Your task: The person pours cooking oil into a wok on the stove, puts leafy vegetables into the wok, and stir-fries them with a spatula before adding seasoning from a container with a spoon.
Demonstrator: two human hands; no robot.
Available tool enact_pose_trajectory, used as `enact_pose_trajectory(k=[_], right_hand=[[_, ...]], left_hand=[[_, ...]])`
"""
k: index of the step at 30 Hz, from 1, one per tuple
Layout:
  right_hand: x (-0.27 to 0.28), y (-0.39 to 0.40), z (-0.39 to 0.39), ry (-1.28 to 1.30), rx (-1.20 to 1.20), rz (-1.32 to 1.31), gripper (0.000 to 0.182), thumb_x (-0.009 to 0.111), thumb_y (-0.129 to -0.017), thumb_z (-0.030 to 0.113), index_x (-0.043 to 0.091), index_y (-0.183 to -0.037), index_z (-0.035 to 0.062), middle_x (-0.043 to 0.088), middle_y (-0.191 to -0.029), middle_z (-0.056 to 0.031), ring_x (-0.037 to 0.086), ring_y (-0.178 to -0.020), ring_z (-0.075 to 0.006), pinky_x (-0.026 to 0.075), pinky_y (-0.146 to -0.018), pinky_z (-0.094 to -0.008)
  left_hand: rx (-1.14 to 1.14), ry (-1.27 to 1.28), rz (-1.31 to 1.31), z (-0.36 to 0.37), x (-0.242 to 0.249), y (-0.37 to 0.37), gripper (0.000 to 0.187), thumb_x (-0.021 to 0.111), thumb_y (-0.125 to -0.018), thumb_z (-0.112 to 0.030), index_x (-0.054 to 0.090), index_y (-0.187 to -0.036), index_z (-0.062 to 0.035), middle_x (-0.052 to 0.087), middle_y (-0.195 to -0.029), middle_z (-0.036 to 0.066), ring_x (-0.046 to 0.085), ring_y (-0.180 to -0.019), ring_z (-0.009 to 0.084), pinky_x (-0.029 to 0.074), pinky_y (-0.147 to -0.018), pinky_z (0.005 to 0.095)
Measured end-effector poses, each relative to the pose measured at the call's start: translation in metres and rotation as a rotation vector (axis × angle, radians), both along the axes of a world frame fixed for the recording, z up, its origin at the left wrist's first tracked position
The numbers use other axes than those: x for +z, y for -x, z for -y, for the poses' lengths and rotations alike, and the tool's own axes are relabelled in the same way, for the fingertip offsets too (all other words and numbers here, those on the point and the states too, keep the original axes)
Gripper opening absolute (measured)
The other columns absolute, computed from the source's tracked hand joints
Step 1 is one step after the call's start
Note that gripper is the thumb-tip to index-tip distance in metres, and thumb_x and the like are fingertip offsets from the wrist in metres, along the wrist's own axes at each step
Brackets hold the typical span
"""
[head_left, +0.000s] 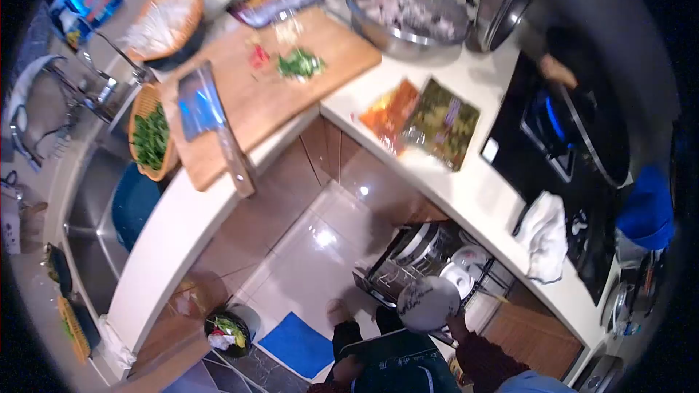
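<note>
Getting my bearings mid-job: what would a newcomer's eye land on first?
The broad cleaver, flat on the cutting board, its handle jutting past the edge. Next, the right hand, holding a plate over the open dish drawer. Then the steel bowl of pale chunks on the counter.

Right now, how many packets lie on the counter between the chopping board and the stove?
2: the orange packet, nearer the board; the green packet, nearer the stove.
</note>
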State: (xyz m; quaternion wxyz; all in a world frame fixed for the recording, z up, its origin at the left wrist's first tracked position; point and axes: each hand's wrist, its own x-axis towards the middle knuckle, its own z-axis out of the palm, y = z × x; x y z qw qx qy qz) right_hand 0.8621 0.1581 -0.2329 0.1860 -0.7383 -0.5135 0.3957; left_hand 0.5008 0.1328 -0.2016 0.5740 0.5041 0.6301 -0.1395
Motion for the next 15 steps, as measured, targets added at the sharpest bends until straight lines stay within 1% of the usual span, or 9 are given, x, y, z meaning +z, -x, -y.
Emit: enact_pose_trajectory(k=[1,2,3,5,7,9,10,12,15], right_hand=[[0.084,0.031,-0.036,0.193,-0.439,-0.530,0.051,0.049,-0.073,0.004,0.025,-0.117,0.0080,0.042,-0.100,-0.0103,0.052,-0.080,-0.0232,0.053,-0.051,-0.0371],[0.055,0.006,-0.002,0.108,-0.355,-0.438,0.051,0.048,-0.070,0.001,0.027,-0.116,0.0055,0.042,-0.102,-0.0113,0.052,-0.086,-0.0254,0.053,-0.052,-0.0374],[0.137,0.036,-0.033,0.353,-0.567,-0.627,0.054,0.048,-0.067,-0.001,0.026,-0.116,0.0029,0.041,-0.105,-0.0130,0.050,-0.090,-0.0271,0.053,-0.054,-0.0390],[0.223,0.056,-0.057,0.363,-0.415,-0.693,0.058,0.048,-0.065,-0.003,0.024,-0.118,0.0006,0.041,-0.106,-0.0143,0.050,-0.092,-0.0284,0.053,-0.054,-0.0371],[0.247,0.056,-0.048,0.375,-0.345,-0.700,0.063,0.046,-0.063,-0.005,0.021,-0.120,0.0009,0.041,-0.107,-0.0151,0.050,-0.092,-0.0275,0.052,-0.058,-0.0357],[0.266,0.057,-0.047,0.324,-0.247,-0.756,0.067,0.055,-0.061,0.004,0.024,-0.121,-0.0018,0.045,-0.109,-0.0142,0.042,-0.105,-0.0233,0.038,-0.086,-0.0341],[0.267,0.058,-0.050,0.283,-0.188,-0.732,0.068,0.055,-0.061,0.006,0.024,-0.121,-0.0016,0.044,-0.109,-0.0147,0.042,-0.104,-0.0228,0.038,-0.086,-0.0333],[0.286,0.065,-0.056,0.216,-0.075,-0.628,0.068,0.056,-0.062,0.008,0.024,-0.122,-0.0008,0.044,-0.109,-0.0153,0.043,-0.103,-0.0227,0.038,-0.085,-0.0323],[0.298,0.081,-0.084,-0.007,0.082,-0.540,0.065,0.053,-0.065,0.007,0.023,-0.122,0.0047,0.043,-0.109,-0.0133,0.048,-0.094,-0.0222,0.041,-0.077,-0.0320]], left_hand=[[0.094,0.007,0.042,0.002,0.011,0.003,0.045,0.049,-0.071,-0.042,0.052,-0.090,-0.0016,0.057,-0.077,0.021,0.057,-0.072,0.0364,0.045,-0.062,0.0446],[0.103,-0.021,0.038,0.002,0.018,0.005,0.045,0.049,-0.071,-0.042,0.052,-0.090,-0.0016,0.057,-0.077,0.021,0.057,-0.072,0.0364,0.045,-0.062,0.0446],[0.075,-0.057,0.051,-0.001,0.020,0.010,0.042,0.049,-0.072,-0.041,0.053,-0.090,-0.0027,0.058,-0.077,0.019,0.057,-0.073,0.0341,0.046,-0.062,0.0429],[0.046,-0.124,0.055,-0.021,0.044,0.009,0.039,0.050,-0.074,-0.039,0.055,-0.090,-0.0038,0.058,-0.078,0.018,0.058,-0.074,0.0319,0.046,-0.062,0.0412],[0.403,-0.002,0.292,-0.060,0.098,0.001,0.038,0.044,-0.078,-0.039,0.053,-0.095,-0.0060,0.058,-0.080,0.013,0.057,-0.073,0.0260,0.046,-0.060,0.0366],[0.760,0.137,0.536,-0.093,0.154,-0.010,0.038,0.038,-0.083,-0.039,0.052,-0.100,-0.0083,0.057,-0.082,0.007,0.056,-0.071,0.0201,0.047,-0.058,0.0320],[0.943,0.213,0.657,-0.097,0.177,-0.015,0.039,0.035,-0.085,-0.039,0.051,-0.103,-0.0094,0.057,-0.083,0.005,0.056,-0.071,0.0171,0.047,-0.057,0.0296],[0.911,0.295,0.756,-0.112,0.208,-0.015,0.051,0.022,-0.086,-0.046,0.040,-0.118,-0.0108,0.050,-0.109,0.007,0.054,-0.083,0.0126,0.046,-0.059,0.0264],[0.922,0.133,0.805,-0.141,0.268,-0.001,0.055,0.021,-0.085,-0.049,0.037,-0.120,-0.0089,0.049,-0.112,0.008,0.053,-0.090,0.0147,0.047,-0.064,0.0275]])
